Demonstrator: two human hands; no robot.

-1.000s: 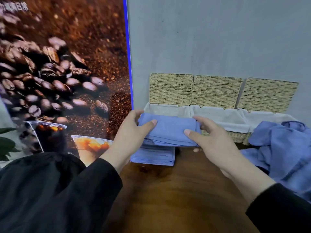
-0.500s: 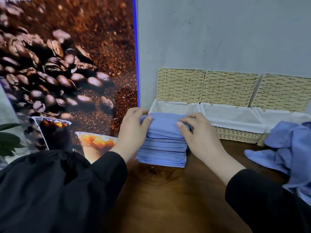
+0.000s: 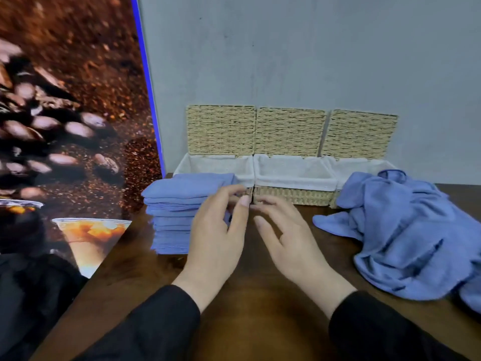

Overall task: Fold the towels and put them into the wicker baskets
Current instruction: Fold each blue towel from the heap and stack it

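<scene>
With fingers loosely spread and holding nothing, the left hand (image 3: 216, 238) and right hand (image 3: 291, 241) hover over the table (image 3: 260, 321), apparently between towels; one folded stack (image 3: 177, 217) sits just left of the fingertips, one unfolded heap (image 3: 406, 235) well right, three lidded baskets (image 3: 294, 175) beyond, seemingly empty

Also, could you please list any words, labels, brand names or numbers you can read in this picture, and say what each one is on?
None can be read in this frame.
Coffee poster: only coffee beans and iced drinks show, no lettering in view.
Wicker baskets and their lids: no tags or marks visible.
Folded towel stack and unfolded towel pile: plain blue, no labels visible.
Grey wall: bare of signs.
</scene>
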